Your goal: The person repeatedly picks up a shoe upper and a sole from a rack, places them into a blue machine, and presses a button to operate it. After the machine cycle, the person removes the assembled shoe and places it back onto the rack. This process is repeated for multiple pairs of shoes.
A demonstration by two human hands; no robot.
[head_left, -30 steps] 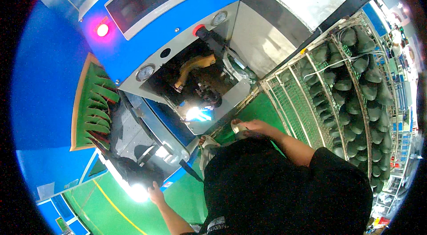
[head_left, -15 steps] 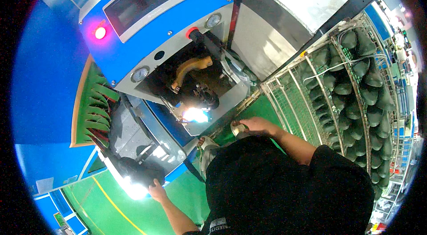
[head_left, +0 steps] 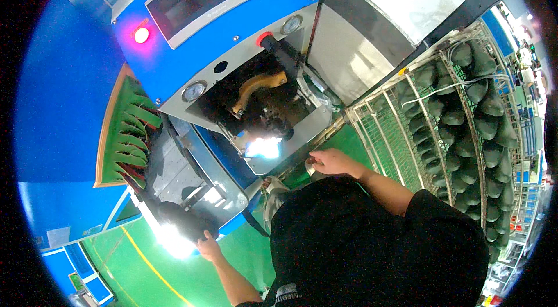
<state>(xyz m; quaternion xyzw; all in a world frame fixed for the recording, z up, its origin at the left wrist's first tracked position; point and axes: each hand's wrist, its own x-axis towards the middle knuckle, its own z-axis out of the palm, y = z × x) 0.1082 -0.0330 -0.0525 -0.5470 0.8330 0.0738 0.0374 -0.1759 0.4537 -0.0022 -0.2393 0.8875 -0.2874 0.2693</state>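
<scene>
My left hand [head_left: 209, 246] is at the lower left, its thumb up against a dark rounded piece [head_left: 189, 220] and its fingers closed at the piece's near edge. The piece lies over the outer end of a grey side table [head_left: 168, 162], beside a bright lamp glow; its kind is not clear. My right hand [head_left: 334, 163] hangs in front of the blue machine [head_left: 203, 51], above my right shoe [head_left: 310, 169]. Its fingers are curled in and nothing shows in them. Inside the machine's opening sit a curved yellow-brown part [head_left: 258, 87] and a dark clamp-like mechanism [head_left: 276, 124] above a bright light.
On the right stands a wire rack [head_left: 395, 127] with many dark, shoe-shaped pieces [head_left: 465, 138]. Left of the machine, a wood-edged tray [head_left: 104, 156] holds several green leaf-shaped pieces [head_left: 133, 138]. A large grey-white cabinet [head_left: 354, 34] stands behind. A red indicator [head_left: 141, 35] glows.
The view has shifted slightly, so the machine sits a little further right. My right hand has drawn in slightly, with its fingers more curled. My left hand stays at the dark piece.
</scene>
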